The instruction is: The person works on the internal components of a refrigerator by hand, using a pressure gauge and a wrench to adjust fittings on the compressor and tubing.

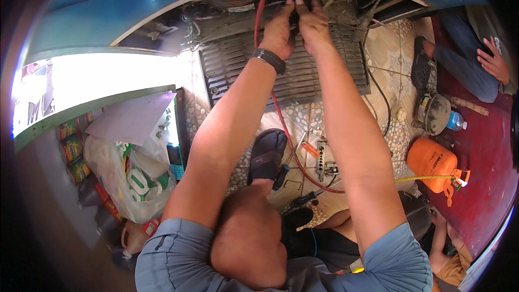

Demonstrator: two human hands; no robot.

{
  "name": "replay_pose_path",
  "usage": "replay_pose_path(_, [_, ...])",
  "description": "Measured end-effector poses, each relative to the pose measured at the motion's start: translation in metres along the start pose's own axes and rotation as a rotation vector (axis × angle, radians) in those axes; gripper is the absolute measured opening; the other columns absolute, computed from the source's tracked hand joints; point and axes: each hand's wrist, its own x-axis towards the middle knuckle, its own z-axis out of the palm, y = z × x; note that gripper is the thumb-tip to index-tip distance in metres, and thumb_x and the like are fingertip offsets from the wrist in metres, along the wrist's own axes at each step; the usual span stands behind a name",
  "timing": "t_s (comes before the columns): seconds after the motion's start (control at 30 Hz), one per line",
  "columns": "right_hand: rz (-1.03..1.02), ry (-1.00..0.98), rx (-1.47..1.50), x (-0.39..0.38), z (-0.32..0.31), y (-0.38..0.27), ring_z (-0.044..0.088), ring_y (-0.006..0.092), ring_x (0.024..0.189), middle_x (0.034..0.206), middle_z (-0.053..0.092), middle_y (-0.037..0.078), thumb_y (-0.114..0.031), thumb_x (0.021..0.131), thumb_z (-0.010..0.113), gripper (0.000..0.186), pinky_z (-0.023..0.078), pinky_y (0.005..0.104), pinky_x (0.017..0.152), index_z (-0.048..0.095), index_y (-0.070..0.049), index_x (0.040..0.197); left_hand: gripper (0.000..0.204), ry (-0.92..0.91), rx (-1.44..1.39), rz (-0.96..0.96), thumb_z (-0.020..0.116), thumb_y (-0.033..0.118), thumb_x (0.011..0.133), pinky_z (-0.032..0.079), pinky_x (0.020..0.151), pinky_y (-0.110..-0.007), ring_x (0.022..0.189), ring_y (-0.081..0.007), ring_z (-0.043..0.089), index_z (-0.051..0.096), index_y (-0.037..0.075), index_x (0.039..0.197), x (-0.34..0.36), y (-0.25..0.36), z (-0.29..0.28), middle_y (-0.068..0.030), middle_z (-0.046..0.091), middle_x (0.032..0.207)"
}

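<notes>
Both arms stretch forward into an opening beneath a blue curved panel [162, 2]. My left hand [278, 31], with a black watch on its wrist, is closed, its thumb pointing away from me. Close beside it, my right hand [313, 24] is closed too, thumb next to the left thumb. Most fingers are hidden, and whatever they grip in the dark gap cannot be made out. Beside my left hand rises a red hose [260, 19] with a brass end. It passes behind my left wrist and curves across the floor. A dusty black slatted grille [300, 84] lies below my hands.
A metal bar with holes [321, 161] and an orange-handled tool [310, 149] lie on the pebbled tiles. At right are an orange gas cylinder [432, 165] with a yellow hose, a dark round motor-like part [434, 113], a water bottle [457, 121] and a seated person. Plastic bags [102, 157] stand left.
</notes>
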Motion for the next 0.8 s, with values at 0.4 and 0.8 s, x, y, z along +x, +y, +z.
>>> replay_pose_path(0.4, [-0.06,0.156,-0.507,-0.016,0.016,-0.023,0.059,0.0512,0.113,0.115,0.063,0.036,-0.045,0.102,0.048,0.058,0.047,0.0485,0.096,0.053,0.009,0.123,0.053,-0.105,-0.098,-0.008,0.066,0.039,0.095,0.037,0.106,-0.038,0.125,-0.0226,0.049,0.055,0.008,0.136,0.008,-0.002,-0.021,-0.0084,0.056,0.138])
replay_pose_path(0.8, [0.534,0.208,0.511,-0.019,0.025,-0.034,0.061,0.0341,0.111,0.124,0.063,0.023,-0.037,0.105,0.047,0.048,0.048,0.0438,0.095,0.056,0.005,0.127,0.034,-0.098,-0.039,-0.135,0.068,0.043,0.094,0.045,0.075,-0.031,0.082,-0.0179,0.057,0.065,0.012,0.108,0.014,0.006,-0.019,-0.0023,0.065,0.094])
